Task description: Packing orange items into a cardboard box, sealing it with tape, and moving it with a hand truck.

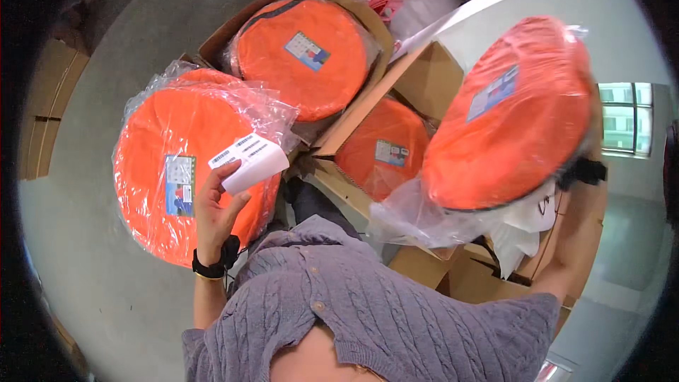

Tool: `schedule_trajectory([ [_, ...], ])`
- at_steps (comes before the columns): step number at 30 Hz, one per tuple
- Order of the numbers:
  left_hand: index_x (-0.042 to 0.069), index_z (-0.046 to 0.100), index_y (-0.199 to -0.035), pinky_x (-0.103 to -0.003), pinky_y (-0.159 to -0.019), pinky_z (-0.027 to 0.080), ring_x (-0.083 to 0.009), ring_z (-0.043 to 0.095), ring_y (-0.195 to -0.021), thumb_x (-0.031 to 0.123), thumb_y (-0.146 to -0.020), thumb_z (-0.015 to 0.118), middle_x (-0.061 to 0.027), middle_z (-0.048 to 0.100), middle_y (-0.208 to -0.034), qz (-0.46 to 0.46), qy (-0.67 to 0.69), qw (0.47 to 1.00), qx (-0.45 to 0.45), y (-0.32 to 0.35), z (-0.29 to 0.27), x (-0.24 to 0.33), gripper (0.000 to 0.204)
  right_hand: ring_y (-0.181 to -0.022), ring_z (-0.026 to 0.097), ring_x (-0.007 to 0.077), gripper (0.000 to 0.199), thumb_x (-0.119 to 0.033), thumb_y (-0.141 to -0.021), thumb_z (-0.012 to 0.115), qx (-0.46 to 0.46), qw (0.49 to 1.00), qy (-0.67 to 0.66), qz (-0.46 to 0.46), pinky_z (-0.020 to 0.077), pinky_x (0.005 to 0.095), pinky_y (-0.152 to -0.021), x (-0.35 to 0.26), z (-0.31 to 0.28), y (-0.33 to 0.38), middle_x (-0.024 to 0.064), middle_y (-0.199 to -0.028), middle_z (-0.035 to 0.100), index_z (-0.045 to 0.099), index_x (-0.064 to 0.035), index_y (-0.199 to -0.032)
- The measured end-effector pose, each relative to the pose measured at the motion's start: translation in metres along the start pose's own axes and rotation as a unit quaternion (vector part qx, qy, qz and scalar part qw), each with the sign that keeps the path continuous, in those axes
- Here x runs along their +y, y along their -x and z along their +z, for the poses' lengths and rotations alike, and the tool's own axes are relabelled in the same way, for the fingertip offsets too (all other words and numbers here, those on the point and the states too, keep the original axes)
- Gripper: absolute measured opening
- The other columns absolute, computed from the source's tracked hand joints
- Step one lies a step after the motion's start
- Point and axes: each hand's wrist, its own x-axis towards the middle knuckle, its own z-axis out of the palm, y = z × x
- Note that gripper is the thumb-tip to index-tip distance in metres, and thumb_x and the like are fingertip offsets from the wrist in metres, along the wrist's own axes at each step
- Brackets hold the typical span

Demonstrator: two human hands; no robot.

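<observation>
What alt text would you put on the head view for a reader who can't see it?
A person's left hand holds a white label sheet over a plastic-wrapped orange disc, while the right hand is hidden behind a tilted orange disc. Between them, a third orange disc lies inside an open cardboard box.

Left, floor (88,226) leaves passage; right, an orange disc (520,138) blocks.

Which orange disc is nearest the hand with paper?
The leftmost disc, behind the left hand and label sheet; the boxed discs and rightmost disc are farther away.
</observation>
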Motion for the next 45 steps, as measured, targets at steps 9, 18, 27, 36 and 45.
schedule_trajectory([
  [9,0.0,0.054,-0.115,-0.031,-0.09,0.042,-0.0163,0.055,-0.105,0.008,-0.077,0.07,-0.0087,0.061,-0.107,-0.025,-0.106,0.992,-0.061,-0.023,0.036,0.01,0.042,-0.1,0.056,0.0177,0.046,-0.027,-0.086,0.057,0.039,0.983,-0.157,0.081,0.0424,0.0305,-0.091,0.236,0.065,0.013,0.0101,-0.113,0.059,0.055,0.0074,-0.116],
  [18,0.002,0.053,-0.11,-0.026,-0.077,0.048,-0.0116,0.06,-0.091,0.005,-0.082,0.065,-0.0073,0.063,-0.093,-0.081,-0.11,0.983,-0.12,-0.064,0.084,0.011,0.03,-0.071,0.057,0.0143,0.038,-0.024,-0.083,0.063,0.037,0.943,0.26,0.206,0.0463,0.0271,-0.063,0.524,0.031,0.11,0.0092,-0.085,0.062,0.055,0.0031,-0.109],
  [27,0.006,0.039,-0.132,-0.03,-0.096,0.043,-0.0171,0.043,-0.12,-0.012,-0.081,0.054,-0.0092,0.042,-0.131,-0.047,-0.015,0.989,-0.143,-0.077,0.112,0.013,0.057,-0.096,0.059,0.0173,0.056,-0.002,-0.078,0.065,-0.298,0.928,-0.223,0.007,0.047,0.0308,-0.087,0.126,0.276,0.08,0.0115,-0.102,0.061,0.042,-0.0036,-0.129],
  [36,-0.002,0.045,-0.126,-0.029,-0.092,0.044,-0.0159,0.055,-0.107,-0.005,-0.082,0.06,-0.0106,0.056,-0.117,-0.075,0.075,0.994,-0.028,-0.096,0.104,0.021,0.047,-0.075,0.054,0.0073,0.053,0.001,-0.077,0.067,-0.362,0.868,-0.339,-0.001,0.0444,0.0225,-0.07,0.088,0.333,0.056,0.0023,-0.079,0.057,0.046,-0.0047,-0.125],
  [45,-0.002,0.052,-0.117,-0.023,-0.081,0.049,-0.012,0.059,-0.094,-0.005,-0.083,0.059,-0.0096,0.06,-0.105,-0.098,0.042,0.994,0.039,-0.122,0.099,0.009,0.035,-0.07,0.057,0.0162,0.028,-0.001,-0.072,0.071,-0.304,0.914,-0.146,-0.226,0.0472,0.0269,-0.061,0.088,0.363,0.006,0.007,-0.078,0.057,0.062,-0.0056,-0.098],
])
